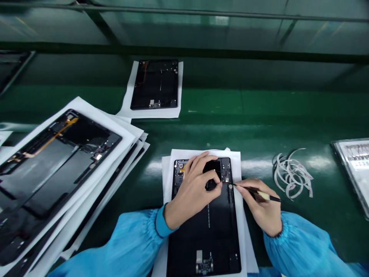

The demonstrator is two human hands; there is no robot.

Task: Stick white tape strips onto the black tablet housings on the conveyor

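An opened black tablet housing lies before me on white paper sheets, its inner parts facing up. My left hand rests over its upper part, with thumb and forefinger pinched together near a small part with thin wires at the upper right. Whatever is between those fingertips is too small to make out; the other fingers are raised and bent. From the right edge, my right hand grips dark tweezers with a pale yellow section. Their tips point left, close to my left fingertips at the housing.
A stack of similar housings layered with white sheets stands at the left. Another opened housing lies on paper farther back. Curled white strips are heaped on the green table at the right, near a tray of small parts.
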